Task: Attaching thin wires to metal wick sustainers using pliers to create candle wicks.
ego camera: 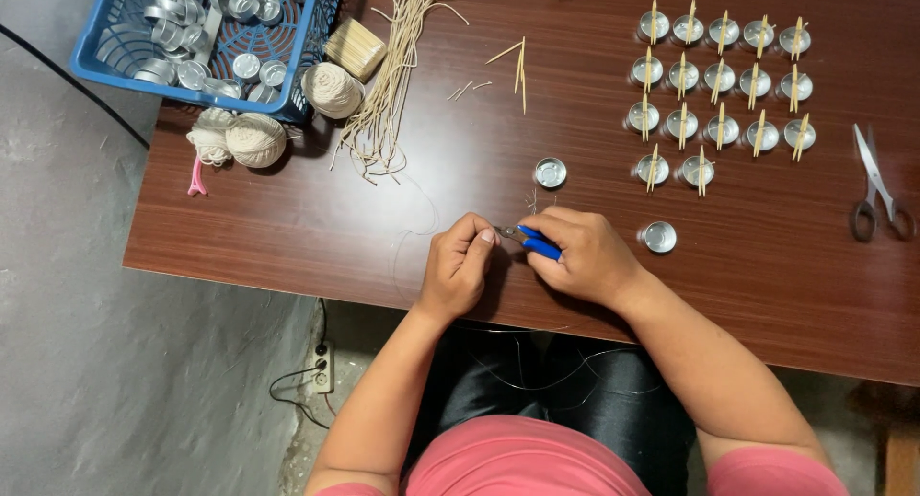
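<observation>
Head view: lowest in the frame, the left hand (457, 266) pinches something too small to tell, probably a wick end, its grip narrow. The right hand (582, 256) closes around blue-handled pliers (530, 241) whose tip meets the left fingers at the middle of the surface (287, 218). Just right of the hands sits one bare metal cup (659, 236), and another (550, 173) just above them. Further up, at upper right, rows of cups (721, 84) each carry a stick across the rim, so I judge much of the batch set up. Scissors (877, 184) lie at right. At upper left, the blue basket (316, 36) holds many more bare cups, likely left to do, beside string balls (256, 138) and loose wicks (388, 84).
</observation>
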